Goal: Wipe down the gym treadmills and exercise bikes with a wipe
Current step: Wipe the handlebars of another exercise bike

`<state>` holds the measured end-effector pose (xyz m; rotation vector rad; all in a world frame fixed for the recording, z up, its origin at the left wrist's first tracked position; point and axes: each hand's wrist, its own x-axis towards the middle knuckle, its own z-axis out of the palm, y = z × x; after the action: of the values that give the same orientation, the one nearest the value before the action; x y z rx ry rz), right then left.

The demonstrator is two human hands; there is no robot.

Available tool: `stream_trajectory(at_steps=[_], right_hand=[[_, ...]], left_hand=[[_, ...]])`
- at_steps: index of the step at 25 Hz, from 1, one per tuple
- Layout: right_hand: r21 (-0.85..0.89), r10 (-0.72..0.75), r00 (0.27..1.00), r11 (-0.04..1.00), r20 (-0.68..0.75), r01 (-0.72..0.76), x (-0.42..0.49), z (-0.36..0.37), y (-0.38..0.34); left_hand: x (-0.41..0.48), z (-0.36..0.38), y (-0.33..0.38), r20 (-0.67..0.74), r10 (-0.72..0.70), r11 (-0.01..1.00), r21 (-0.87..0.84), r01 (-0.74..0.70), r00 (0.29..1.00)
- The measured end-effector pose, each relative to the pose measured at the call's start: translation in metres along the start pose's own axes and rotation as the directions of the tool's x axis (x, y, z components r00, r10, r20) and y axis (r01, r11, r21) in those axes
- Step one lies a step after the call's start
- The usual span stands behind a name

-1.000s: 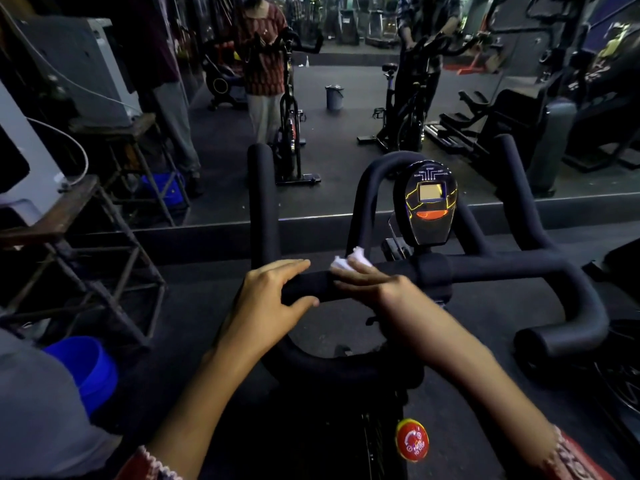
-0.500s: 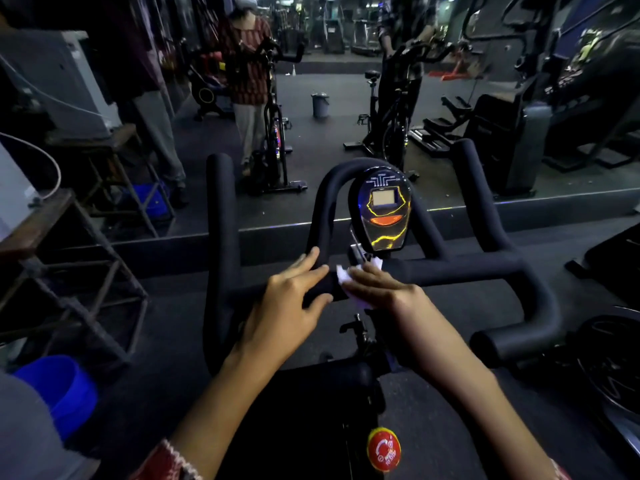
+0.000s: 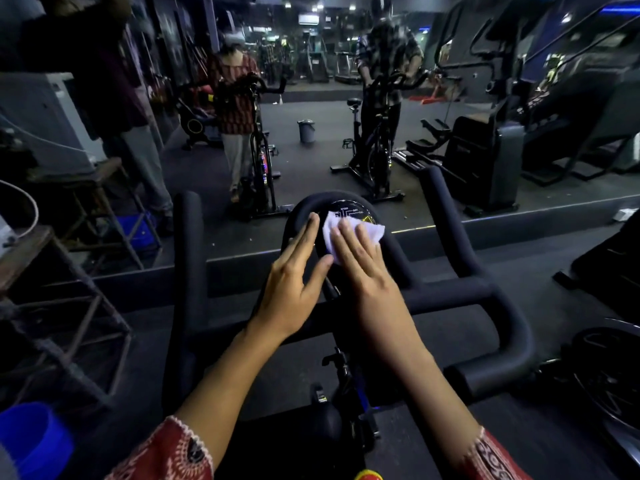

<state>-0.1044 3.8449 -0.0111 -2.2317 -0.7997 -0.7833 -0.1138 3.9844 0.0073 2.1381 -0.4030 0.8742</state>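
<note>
Presses white wipe (image 3: pixel 373 232) flat on bike console (image 3: pixel 346 206) with straight-fingered right grip (image 3: pixel 363 271); left grip (image 3: pixel 294 289), spread, touches console's left edge.

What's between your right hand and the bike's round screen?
A white wipe. In the head view, the right hand presses it with flat fingers against the round black display console, hiding most of the screen.

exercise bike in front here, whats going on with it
A person is wiping the exercise bike's console. Their right hand presses a white wipe flat against its screen, fingers straight. The left hand rests straight-fingered on the padded loop bar beside it.
</note>
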Motion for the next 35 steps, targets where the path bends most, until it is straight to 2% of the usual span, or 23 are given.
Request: stream_trajectory(at_steps=[2, 4, 6, 10, 15, 19, 23, 26, 27, 30, 32, 35], right_hand=[[-0.015, 0.0, 1.0, 1.0, -0.009, 0.0, -0.011, -0.011, 0.007], [-0.038, 0.074, 0.995, 0.996, -0.068, -0.077, 0.001, -0.011, 0.005], [-0.008, 0.115, 0.992, 0.993, -0.041, -0.116, 0.013, -0.004, -0.005], [0.003, -0.003, 1.0, 1.0, 0.03, 0.003, -0.004, -0.011, -0.003], [0.03, 0.136, 0.991, 0.99, 0.015, -0.137, 0.011, -0.01, -0.01], [0.071, 0.023, 0.994, 0.997, 0.106, -0.031, -0.007, -0.007, -0.005], [0.232, 0.16, 0.983, 0.956, 0.094, -0.177, -0.013, -0.014, -0.007], [0.217, 0.274, 0.962, 0.938, 0.018, -0.271, 0.031, -0.015, -0.002], [0.188, 0.271, 0.963, 0.945, 0.003, -0.266, 0.049, -0.016, -0.002], [-0.111, 0.032, 0.999, 0.993, 0.011, -0.03, 0.077, -0.011, -0.005], [-0.301, -0.134, 0.988, 0.942, 0.073, 0.15, 0.073, -0.007, -0.002], [-0.339, -0.221, 0.968, 0.907, 0.119, 0.249, 0.029, -0.008, -0.002]], left_hand=[[-0.001, 0.002, -0.005, 0.02, 0.043, 0.999, 0.004, -0.044, 0.999], [0.0, 0.003, -0.007, 0.016, 0.054, 0.998, 0.013, -0.055, 0.998], [-0.001, 0.004, -0.008, 0.019, 0.06, 0.998, 0.016, -0.061, 0.998], [-0.003, 0.004, -0.009, 0.016, 0.079, 0.997, 0.012, -0.079, 0.997], [-0.003, 0.004, -0.009, 0.014, 0.07, 0.997, 0.026, -0.071, 0.997], [-0.004, 0.002, -0.01, 0.043, 0.051, 0.999, 0.015, -0.052, 0.998], [-0.004, -0.001, -0.011, 0.049, 0.053, 0.997, 0.054, -0.056, 0.997], [-0.006, -0.003, -0.014, 0.015, 0.014, 0.997, 0.077, -0.015, 1.0], [-0.006, -0.005, -0.016, -0.017, -0.016, 0.997, 0.081, 0.018, 1.0], [-0.005, -0.006, -0.021, -0.063, -0.114, 0.989, 0.085, 0.119, 0.991], [-0.006, -0.006, -0.022, -0.035, -0.146, 0.986, 0.077, 0.149, 0.989], [-0.005, -0.006, -0.025, -0.039, -0.128, 0.989, 0.066, 0.13, 0.991]])
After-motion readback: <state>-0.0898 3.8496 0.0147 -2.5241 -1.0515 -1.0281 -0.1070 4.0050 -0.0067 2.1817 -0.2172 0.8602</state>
